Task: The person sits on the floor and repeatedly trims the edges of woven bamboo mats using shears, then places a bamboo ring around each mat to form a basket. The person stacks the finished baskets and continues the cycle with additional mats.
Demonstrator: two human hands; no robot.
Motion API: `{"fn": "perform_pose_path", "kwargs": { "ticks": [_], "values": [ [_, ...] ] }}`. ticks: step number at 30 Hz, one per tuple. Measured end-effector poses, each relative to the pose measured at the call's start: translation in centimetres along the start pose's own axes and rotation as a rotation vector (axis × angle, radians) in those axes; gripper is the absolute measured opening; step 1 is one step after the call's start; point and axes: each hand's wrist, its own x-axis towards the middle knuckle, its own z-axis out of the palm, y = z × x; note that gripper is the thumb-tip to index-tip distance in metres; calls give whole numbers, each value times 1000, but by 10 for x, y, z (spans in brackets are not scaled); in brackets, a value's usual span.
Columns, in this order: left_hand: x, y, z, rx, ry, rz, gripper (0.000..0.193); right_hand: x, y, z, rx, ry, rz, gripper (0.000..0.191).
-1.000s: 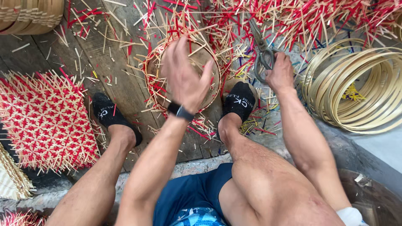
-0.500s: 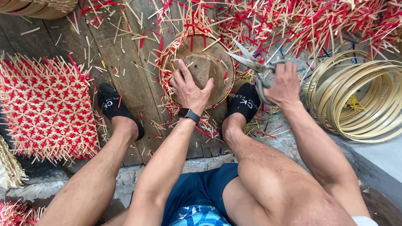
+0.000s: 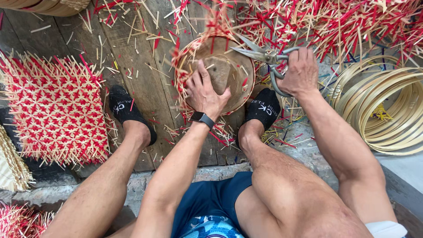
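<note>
Overhead, left hand [image 3: 205, 93] lay flat, fingers spread, pressing the round woven basket [image 3: 220, 66] on the plank floor between the feet. Right hand [image 3: 301, 72] gripped open scissors [image 3: 263, 57] at its rim; blades could nick nearby fingers.

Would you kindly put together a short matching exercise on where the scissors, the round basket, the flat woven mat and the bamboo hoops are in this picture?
Things:
1. scissors
2. round basket
3. flat woven mat
4. bamboo hoops

Places:
a. stacked at the far right
b. under the left hand
c. held in the right hand, blades open
d. flat on the planks at the left

Pairs: 1-c, 2-b, 3-d, 4-a
</note>
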Motion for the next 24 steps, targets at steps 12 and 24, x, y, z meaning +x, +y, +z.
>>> {"fn": "perform_pose_path", "kwargs": {
  "ticks": [12, 24],
  "values": [
    [8, -5, -13, 15, -134, 148, 129, 29, 8, 2, -109, -55, -64, 30],
    [19, -7, -30, 21, -278, 325, 125, 43, 12, -9, -163, -208, -83, 43]
  ]
}}
